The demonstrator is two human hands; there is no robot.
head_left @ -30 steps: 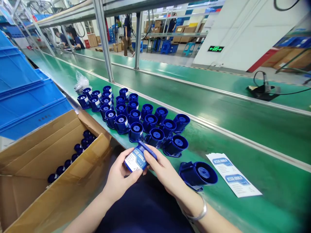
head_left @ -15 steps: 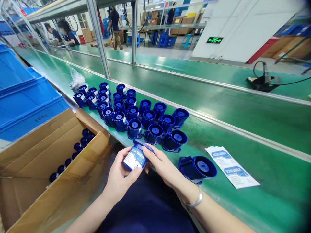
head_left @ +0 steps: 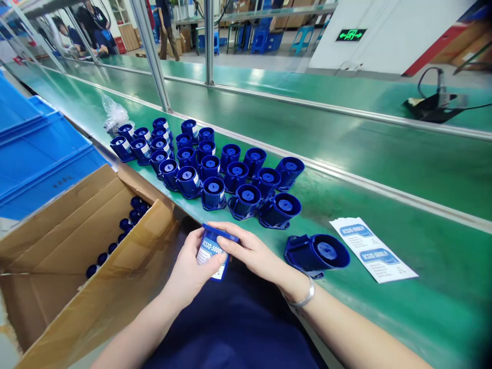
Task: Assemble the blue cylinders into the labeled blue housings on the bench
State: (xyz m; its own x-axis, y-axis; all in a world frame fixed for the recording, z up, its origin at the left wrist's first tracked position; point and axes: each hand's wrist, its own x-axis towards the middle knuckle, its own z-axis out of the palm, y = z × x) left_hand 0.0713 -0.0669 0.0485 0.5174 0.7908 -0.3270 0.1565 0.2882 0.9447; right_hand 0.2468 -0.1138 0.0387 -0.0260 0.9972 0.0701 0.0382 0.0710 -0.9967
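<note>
Between my two hands is a blue plastic pump housing (head_left: 212, 245) with a white-and-blue label on its side, held above my lap at the bench edge. My left hand (head_left: 194, 266) is wrapped round its left side, thumb lying over the label's lower part. From the right, my right hand (head_left: 249, 251) grips its flanged end, with the thumb on the label's upper part. Another blue housing (head_left: 317, 253) lies tilted on the bench to the right of my right hand. Further right rests a sheet of printed labels (head_left: 372, 248).
Several blue housings (head_left: 238, 174) stand in rows on the green bench (head_left: 384, 205). At left is an open cardboard box (head_left: 126, 266) with more blue parts inside, beside blue crates (head_left: 46, 154). A clear plastic bag (head_left: 114, 113) lies at the far end. Metal posts (head_left: 151, 56) rise behind.
The held housing has turned more upright, and my right fingers now lie across its flanged top. My right thumb has moved down onto the label. The whole view has shifted slightly.
</note>
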